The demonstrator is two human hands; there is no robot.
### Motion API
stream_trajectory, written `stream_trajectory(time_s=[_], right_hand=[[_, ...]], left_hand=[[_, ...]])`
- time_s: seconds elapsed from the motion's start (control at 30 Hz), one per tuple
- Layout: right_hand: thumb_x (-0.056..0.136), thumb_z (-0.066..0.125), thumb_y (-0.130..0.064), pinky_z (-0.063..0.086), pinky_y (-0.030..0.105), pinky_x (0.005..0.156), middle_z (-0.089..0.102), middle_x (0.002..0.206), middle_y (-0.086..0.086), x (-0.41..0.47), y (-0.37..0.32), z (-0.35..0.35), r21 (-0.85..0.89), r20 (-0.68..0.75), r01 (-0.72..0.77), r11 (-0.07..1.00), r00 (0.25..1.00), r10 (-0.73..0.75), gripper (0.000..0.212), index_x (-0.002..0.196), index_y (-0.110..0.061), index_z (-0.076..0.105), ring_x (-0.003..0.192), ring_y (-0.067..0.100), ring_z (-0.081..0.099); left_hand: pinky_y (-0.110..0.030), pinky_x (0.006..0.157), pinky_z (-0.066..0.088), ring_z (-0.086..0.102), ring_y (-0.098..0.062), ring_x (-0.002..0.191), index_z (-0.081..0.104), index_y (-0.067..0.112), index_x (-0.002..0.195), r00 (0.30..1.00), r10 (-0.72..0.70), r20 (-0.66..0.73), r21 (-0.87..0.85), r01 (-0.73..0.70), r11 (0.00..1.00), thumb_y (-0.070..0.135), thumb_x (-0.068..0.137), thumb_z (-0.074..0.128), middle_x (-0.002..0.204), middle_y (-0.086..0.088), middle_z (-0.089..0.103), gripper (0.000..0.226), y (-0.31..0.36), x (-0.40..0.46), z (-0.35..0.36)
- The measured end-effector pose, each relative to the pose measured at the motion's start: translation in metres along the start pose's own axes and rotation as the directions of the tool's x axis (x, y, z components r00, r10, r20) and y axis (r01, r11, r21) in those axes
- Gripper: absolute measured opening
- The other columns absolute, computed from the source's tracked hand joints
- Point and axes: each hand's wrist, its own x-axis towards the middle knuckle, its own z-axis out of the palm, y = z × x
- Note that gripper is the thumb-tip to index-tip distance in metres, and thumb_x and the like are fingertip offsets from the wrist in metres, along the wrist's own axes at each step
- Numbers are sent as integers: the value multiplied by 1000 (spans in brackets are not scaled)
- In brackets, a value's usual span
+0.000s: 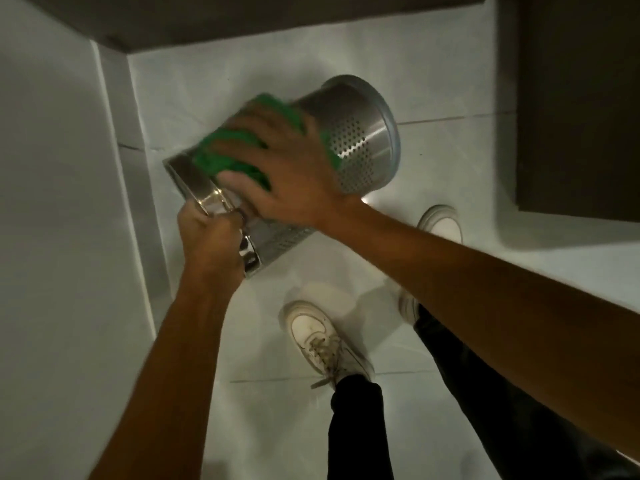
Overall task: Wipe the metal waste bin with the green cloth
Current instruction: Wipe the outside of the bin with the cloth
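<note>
The metal waste bin (360, 140) is a shiny perforated steel cylinder, held tilted on its side above the white tiled floor, its base pointing away to the upper right. My left hand (211, 237) grips the bin's polished rim at the near lower end. My right hand (284, 164) lies flat on the bin's upper side, fingers spread, pressing the green cloth (225, 157) against the metal. The cloth bunches out around my fingers and hides part of the bin's wall.
A white wall (59, 202) runs close along the left. A dark cabinet (575, 98) stands at the upper right, and a dark ledge (207, 19) crosses the top. My white shoes (322, 341) and dark trousers are on the floor below the bin.
</note>
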Motion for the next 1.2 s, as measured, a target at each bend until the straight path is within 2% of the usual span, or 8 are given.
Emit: stream_trajectory(time_s=[0.07, 0.13, 0.3, 0.47, 0.67, 0.87, 1.03, 1.2], right_hand=[[99, 50, -55, 25, 46, 116, 64, 145, 7, -3, 3, -1, 94, 36, 105, 990, 993, -108, 49, 137, -28, 67, 141, 32, 52], [102, 56, -47, 32, 56, 122, 61, 148, 13, -17, 41, -5, 115, -34, -131, 985, 990, 136, 47, 140, -22, 65, 142, 35, 52], [111, 48, -37, 41, 48, 121, 50, 155, 9, -55, 117, -13, 231, 77, -712, 663, 693, 717, 46, 152, -18, 51, 142, 24, 48], [105, 48, -40, 40, 58, 116, 60, 147, 13, -26, 61, -15, 201, -49, -539, 818, 828, 558, 45, 141, -17, 65, 140, 32, 51], [96, 48, -57, 28, 45, 113, 65, 144, 6, 9, -18, -2, 192, -41, 88, 977, 996, -81, 53, 136, -29, 69, 139, 32, 52], [105, 45, -59, 33, 48, 114, 60, 145, -3, -15, 104, 3, 32, 5, -663, 748, 748, 663, 46, 139, -34, 64, 138, 23, 51], [104, 47, -56, 32, 50, 115, 67, 137, -5, 0, 56, 0, 37, 94, -452, 891, 890, 447, 41, 132, -35, 70, 139, 24, 51], [95, 57, -53, 27, 39, 108, 70, 135, 2, 14, -40, 7, 121, -46, 86, 989, 996, -81, 43, 128, -31, 73, 132, 30, 59]], left_hand=[[-12, 64, 57, 70, 8, 75, 69, 3, 106, 975, 208, 75, 308, -221, 925, -5, 78, 73, 88, 11, 71, 29, -15, -20, -2], [-17, 72, 59, 67, 8, 75, 70, 1, 99, 953, 254, 168, 498, -304, 812, -4, 77, 81, 90, 5, 69, 25, -35, -35, -14], [-7, 73, 55, 69, 3, 93, 64, 18, 113, 939, 12, 343, 332, -134, 934, 10, 77, 82, 105, 9, 67, 40, -27, -26, -7], [-7, 68, 55, 69, 12, 89, 63, 35, 104, 960, 44, 278, 136, -85, 987, -2, 81, 74, 97, 19, 72, 45, 5, -9, 24], [-21, 76, 60, 69, 5, 92, 69, 53, 100, 909, 104, 404, 132, -170, 977, 14, 78, 74, 95, 27, 73, 45, 3, 1, -13], [-7, 69, 55, 73, 3, 90, 71, 34, 92, 937, -52, 345, 468, -124, 875, -3, 72, 85, 76, 23, 76, 44, -28, 3, -75], [-30, 66, 63, 76, -14, 93, 74, 33, 103, 966, -155, 205, 27, 153, 988, 26, 69, 83, 101, 9, 79, 36, 3, 21, -59], [-9, 63, 55, 72, 6, 78, 69, 12, 117, 970, 11, 245, 335, -95, 937, -4, 76, 78, 89, 11, 78, 45, -21, -5, -39]])
